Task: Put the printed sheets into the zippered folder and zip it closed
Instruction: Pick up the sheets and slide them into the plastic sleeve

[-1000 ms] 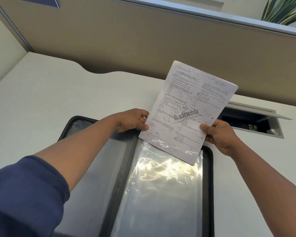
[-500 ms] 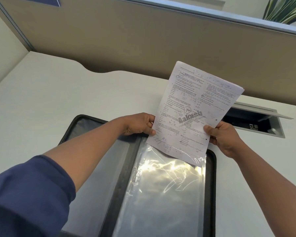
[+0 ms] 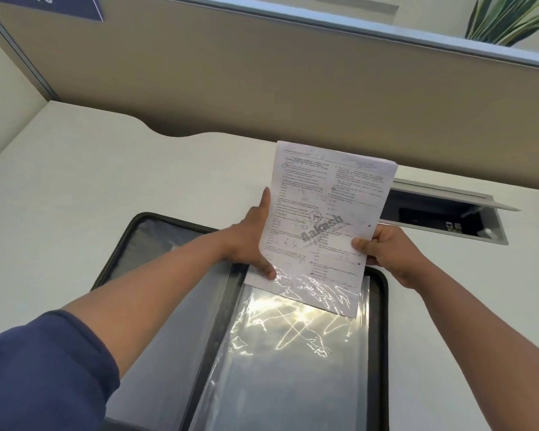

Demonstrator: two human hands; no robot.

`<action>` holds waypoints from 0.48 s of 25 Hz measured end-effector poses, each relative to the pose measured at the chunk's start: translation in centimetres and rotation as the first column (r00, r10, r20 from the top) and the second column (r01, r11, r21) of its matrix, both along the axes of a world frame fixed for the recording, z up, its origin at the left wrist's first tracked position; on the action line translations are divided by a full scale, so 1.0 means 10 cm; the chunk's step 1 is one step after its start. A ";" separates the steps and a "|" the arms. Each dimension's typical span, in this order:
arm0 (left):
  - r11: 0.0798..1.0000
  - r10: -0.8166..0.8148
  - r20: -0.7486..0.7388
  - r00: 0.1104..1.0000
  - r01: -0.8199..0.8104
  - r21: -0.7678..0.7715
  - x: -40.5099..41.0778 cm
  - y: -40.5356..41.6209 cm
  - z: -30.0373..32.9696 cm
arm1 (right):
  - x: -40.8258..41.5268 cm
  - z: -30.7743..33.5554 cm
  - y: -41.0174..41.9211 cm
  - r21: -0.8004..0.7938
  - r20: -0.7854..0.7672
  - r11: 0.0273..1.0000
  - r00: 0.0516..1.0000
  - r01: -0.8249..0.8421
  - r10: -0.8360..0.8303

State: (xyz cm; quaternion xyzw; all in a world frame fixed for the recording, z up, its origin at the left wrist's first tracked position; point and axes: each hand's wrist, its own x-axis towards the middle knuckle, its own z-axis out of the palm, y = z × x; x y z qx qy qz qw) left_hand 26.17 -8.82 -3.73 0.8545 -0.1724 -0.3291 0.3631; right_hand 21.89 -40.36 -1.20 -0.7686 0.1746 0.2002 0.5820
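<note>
Two hands hold a stack of printed sheets (image 3: 325,219) over an open zippered folder (image 3: 378,321). The folder lies flat on a pale desk (image 3: 75,188), opened wide like a book, with a black edge all the way around.

The left hand (image 3: 251,241) grips the left side of the sheets. Its thumb presses on the front near the bottom corner, and one finger points up along the paper's edge. The right hand (image 3: 386,247) grips the right side, with the thumb on the front and the other fingers behind.

The sheets stand almost upright and lean a little to the right. They have small print and a big grey word across the middle. The bottom end of the sheets is tucked into a clear plastic sleeve (image 3: 293,353) on the right half of the folder. The sleeve is shiny and crinkly, and light bounces off it. Most of the paper sticks out above it.

Behind the sheets, a cable box (image 3: 448,219) with a raised lid is set into the desk. A tan divider wall (image 3: 262,76) stands at the back, and green plant leaves (image 3: 511,20) peek over it.
</note>
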 end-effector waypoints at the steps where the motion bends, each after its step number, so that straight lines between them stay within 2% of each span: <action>1: 1.000 0.012 0.062 0.998 -0.013 0.010 -0.05 -0.02 -0.02 | -0.03 0.00 0.00 0.000 -0.011 1.000 1.000 -0.003 0.003; 5: 0.994 0.108 0.109 0.988 -0.105 -0.030 -0.14 -0.01 -0.03 | -0.20 0.00 0.00 -0.034 -0.035 0.997 0.997 -0.068 0.067; 8: 0.994 0.106 0.163 0.981 -0.103 -0.024 -0.17 -0.02 -0.02 | -0.32 0.00 0.02 -0.052 -0.054 0.988 0.989 -0.143 0.141; 12: 0.994 0.108 0.155 0.982 -0.110 0.004 -0.19 -0.03 -0.03 | -0.39 0.01 0.00 -0.086 -0.118 0.969 0.968 -0.231 0.220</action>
